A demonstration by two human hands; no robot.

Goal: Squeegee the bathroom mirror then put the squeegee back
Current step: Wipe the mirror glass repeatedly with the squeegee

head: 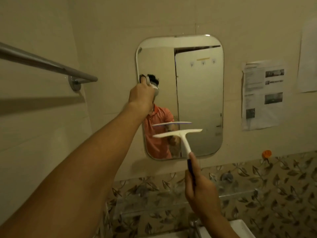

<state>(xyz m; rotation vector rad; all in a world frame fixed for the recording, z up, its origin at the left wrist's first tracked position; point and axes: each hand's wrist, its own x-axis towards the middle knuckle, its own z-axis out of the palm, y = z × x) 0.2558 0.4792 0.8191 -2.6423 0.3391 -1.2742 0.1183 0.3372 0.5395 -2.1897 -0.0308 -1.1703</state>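
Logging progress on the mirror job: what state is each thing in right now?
squeegee: held up by its handle, blade level, seemingly just off the glass.
mirror: on the wall, gripped at its left edge.
left hand: grips the mirror's edge.
right hand: grips the squeegee's handle.
towel rail: fixed to the wall.
paper sheet: stuck to the wall, edges curling.
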